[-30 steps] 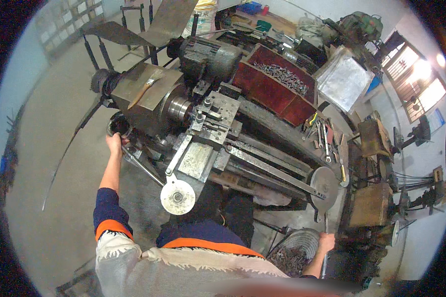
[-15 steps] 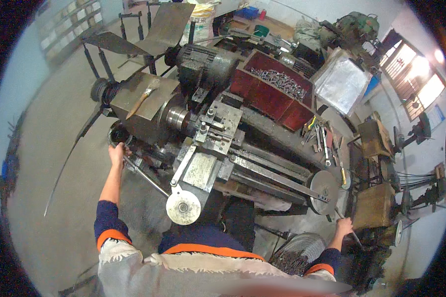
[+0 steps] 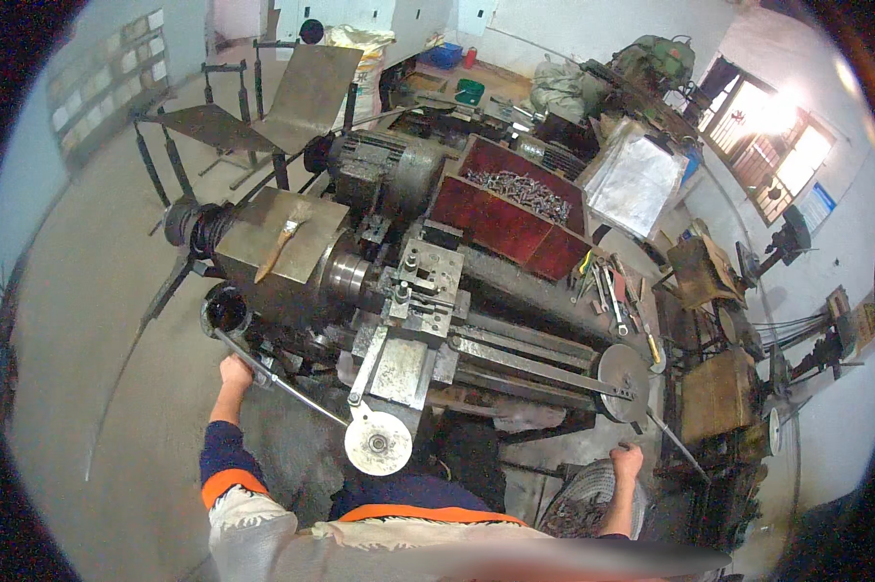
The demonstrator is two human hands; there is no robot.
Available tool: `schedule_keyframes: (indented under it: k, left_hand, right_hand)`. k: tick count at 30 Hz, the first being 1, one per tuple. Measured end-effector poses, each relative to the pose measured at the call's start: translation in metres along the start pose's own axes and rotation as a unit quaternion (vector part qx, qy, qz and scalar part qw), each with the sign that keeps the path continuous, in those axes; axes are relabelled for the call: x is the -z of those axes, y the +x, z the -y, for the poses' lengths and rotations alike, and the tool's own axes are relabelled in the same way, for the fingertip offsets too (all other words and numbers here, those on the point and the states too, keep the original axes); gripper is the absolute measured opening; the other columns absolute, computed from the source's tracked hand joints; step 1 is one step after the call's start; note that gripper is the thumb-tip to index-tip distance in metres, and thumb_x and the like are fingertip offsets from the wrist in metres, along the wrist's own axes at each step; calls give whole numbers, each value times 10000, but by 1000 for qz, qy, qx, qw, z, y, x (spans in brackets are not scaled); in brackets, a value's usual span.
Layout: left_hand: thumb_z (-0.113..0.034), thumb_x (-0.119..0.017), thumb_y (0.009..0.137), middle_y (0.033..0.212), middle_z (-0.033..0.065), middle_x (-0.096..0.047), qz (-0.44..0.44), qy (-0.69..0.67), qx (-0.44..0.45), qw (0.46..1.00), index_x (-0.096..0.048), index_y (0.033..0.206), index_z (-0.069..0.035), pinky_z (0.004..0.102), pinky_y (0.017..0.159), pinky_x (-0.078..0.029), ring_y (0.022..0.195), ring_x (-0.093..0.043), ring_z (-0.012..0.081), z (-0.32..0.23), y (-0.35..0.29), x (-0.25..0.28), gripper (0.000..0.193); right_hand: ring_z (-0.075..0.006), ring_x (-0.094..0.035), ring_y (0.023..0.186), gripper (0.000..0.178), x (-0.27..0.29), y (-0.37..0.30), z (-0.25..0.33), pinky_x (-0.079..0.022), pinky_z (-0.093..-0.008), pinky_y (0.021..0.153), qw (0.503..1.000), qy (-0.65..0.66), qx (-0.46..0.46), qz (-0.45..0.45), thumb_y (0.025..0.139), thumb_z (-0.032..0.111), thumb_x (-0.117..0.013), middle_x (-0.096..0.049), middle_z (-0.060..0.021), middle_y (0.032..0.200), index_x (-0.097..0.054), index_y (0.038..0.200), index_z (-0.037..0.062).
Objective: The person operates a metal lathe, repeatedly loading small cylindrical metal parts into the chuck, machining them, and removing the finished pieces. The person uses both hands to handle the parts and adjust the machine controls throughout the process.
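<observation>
In front of me stands a small metal lathe [image 3: 426, 281] with a bright chuck end [image 3: 348, 276] and a round pale disc [image 3: 377, 443] at its near side. My left hand [image 3: 236, 372] is beside the long steel lever [image 3: 287, 386], below a dark round opening [image 3: 227, 310]. Its fingers are curled; what they hold, if anything, is hidden. My right hand [image 3: 627, 463] is closed above a round woven basket [image 3: 578, 500] of small dark metal pieces. Whatever is in its fingers is too small to make out. A thin rod [image 3: 680, 446] stands apart to its right.
Behind the lathe sits a red box [image 3: 505, 218] of small metal parts, near a motor [image 3: 384, 170]. Wrenches [image 3: 614, 296] lie to the right. A brush [image 3: 278, 249] rests on the headstock. At the right edge stand more machines [image 3: 719, 393].
My left hand has come down from the round opening toward me. The right hand has left the thin rod and moved left, over the basket. The view has shifted slightly.
</observation>
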State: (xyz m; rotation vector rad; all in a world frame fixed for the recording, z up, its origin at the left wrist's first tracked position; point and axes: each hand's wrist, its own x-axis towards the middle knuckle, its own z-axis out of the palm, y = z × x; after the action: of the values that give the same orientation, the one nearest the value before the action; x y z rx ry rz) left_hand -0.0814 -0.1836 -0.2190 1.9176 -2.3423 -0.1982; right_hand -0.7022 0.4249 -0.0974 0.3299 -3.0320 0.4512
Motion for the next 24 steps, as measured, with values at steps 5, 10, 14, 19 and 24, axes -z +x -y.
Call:
schedule_keyframes:
  k: [5, 10, 14, 19, 24]
  left_hand:
    - [-296, -568, 747, 834, 209, -617, -144, -44, 170, 974, -617, 787, -32, 438, 728, -468, 814, -597, 360, -8, 8, -90, 271]
    - [-278, -589, 744, 875, 170, -624, 63, -10, -4, 998, -603, 852, -63, 420, 713, -481, 829, -610, 310, -20, 0, -30, 241]
    - [-306, -608, 744, 885, 163, -629, 83, -8, -5, 997, -583, 931, -73, 415, 776, -473, 866, -604, 328, -6, -12, 12, 300]
    - [-326, -640, 724, 944, 176, -624, 108, -36, -1, 993, -579, 994, -70, 424, 795, -464, 934, -585, 338, 18, -11, 22, 376]
    - [-221, -616, 751, 807, 186, -625, -3, -194, 6, 981, -614, 1009, -43, 383, 660, -468, 743, -609, 317, 32, -23, 141, 314]
  right_hand:
    - [-340, -626, 816, 365, -5, -5, 30, -480, -370, 769, 998, 45, 53, -1, 557, 176, -593, -636, -227, 835, -681, 879, 28]
    - [-299, -642, 780, 333, 61, -10, 67, -489, -345, 743, 990, 77, 100, -63, 568, 135, -587, -645, -214, 798, -676, 854, -9]
    - [-288, -635, 769, 324, 95, -2, 160, -480, -333, 734, 986, 90, 141, -25, 592, 131, -578, -650, -190, 795, -665, 867, -15]
    - [-276, -612, 869, 322, 86, 9, 287, -455, -327, 804, 907, 202, 370, -14, 596, 107, -614, -645, -160, 871, -656, 903, 23]
    - [-301, -570, 844, 368, 76, -49, 445, -458, -356, 773, 734, 238, 634, 53, 563, 120, -620, -614, -144, 911, -642, 920, 37]
